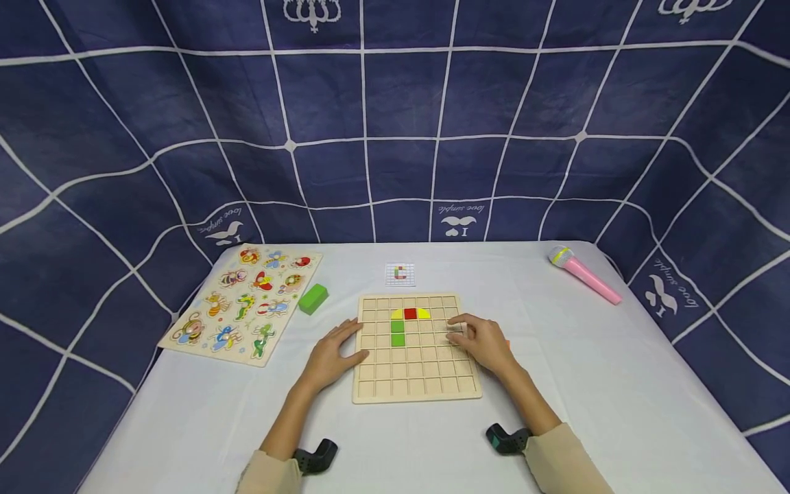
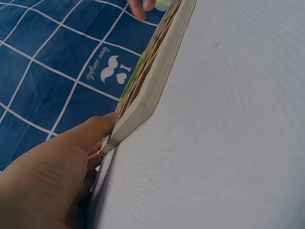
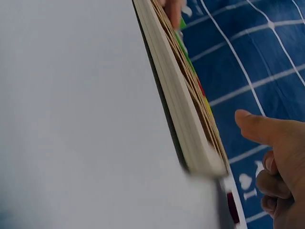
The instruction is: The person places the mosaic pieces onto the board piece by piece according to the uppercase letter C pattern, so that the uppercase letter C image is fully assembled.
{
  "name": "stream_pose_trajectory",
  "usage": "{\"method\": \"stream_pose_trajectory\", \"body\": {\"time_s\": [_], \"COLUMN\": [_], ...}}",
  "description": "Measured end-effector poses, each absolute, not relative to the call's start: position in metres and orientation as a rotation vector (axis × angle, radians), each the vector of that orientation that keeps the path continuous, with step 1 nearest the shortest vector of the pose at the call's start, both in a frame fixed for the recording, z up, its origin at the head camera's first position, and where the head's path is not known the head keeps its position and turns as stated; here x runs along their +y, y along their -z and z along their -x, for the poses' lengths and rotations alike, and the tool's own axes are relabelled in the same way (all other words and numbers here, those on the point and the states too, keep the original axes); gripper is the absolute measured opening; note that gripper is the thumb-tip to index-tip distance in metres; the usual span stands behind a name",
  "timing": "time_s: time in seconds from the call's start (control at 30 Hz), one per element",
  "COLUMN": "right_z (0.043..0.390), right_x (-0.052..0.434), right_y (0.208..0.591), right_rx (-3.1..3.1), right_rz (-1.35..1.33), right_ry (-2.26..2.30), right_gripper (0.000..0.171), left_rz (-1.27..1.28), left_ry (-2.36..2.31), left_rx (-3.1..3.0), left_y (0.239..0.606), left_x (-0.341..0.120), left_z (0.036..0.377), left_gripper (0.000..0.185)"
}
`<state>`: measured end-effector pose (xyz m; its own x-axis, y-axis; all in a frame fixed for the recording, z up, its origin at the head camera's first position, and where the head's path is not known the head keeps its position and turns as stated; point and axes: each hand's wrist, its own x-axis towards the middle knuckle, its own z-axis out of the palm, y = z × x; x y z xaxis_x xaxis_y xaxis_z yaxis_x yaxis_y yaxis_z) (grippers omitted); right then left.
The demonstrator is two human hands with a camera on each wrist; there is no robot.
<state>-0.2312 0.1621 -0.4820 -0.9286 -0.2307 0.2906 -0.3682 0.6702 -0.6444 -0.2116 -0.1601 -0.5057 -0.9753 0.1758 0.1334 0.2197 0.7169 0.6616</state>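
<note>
In the head view, the left hand [image 1: 330,355] spread its thumb and fingers against the left edge of a square pale wooden grid board [image 1: 420,389] on the white-covered tabletop [image 1: 568,370], while the right hand [image 1: 486,343], finger and thumb parted on nothing visible, hung at its right; laying flat red, green and yellow tiles [image 1: 398,339] to the small white pattern card [image 1: 391,280] on the far side seemed in hand, probably calling next for another tile. The left wrist view showed "I" and "love simple" on the navy, white-checked cloth [image 2: 28,90]. The right wrist view showed the right fingers partly curled, apart from the board, and "I" readable.
</note>
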Motion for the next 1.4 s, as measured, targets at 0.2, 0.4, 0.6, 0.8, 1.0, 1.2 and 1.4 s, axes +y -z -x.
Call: {"method": "stream_pose_trajectory", "body": {"time_s": [0.2,0.4,0.6,0.8,1.0,1.2,1.4], "right_z": [0.229,0.228,0.233,0.240,0.243,0.245,0.245], "right_x": [0.202,0.217,0.222,0.229,0.229,0.223,0.222], "right_y": [0.488,0.493,0.494,0.491,0.493,0.495,0.494], "right_rx": [-2.696,-2.751,-2.792,-2.798,-2.799,-2.817,-2.821], "right_rz": [-0.363,-0.339,-0.320,-0.219,-0.231,-0.270,-0.259], "right_ry": [-0.997,-0.982,-0.936,-0.867,-0.920,-0.906,-0.879], "right_gripper": [0.028,0.031,0.030,0.028,0.034,0.038,0.037], "left_rz": [0.336,0.326,0.322,0.317,0.309,0.307,0.318], "left_ry": [1.118,1.123,1.126,1.123,1.128,1.123,1.126], "left_rx": [-2.851,-2.851,-2.854,-2.852,-2.852,-2.836,-2.831], "left_y": [0.504,0.504,0.506,0.506,0.506,0.506,0.506], "left_x": [-0.162,-0.163,-0.161,-0.160,-0.159,-0.158,-0.159], "left_z": [0.211,0.211,0.212,0.210,0.210,0.211,0.211], "left_gripper": [0.062,0.062,0.062,0.062,0.062,0.062,0.061]}}
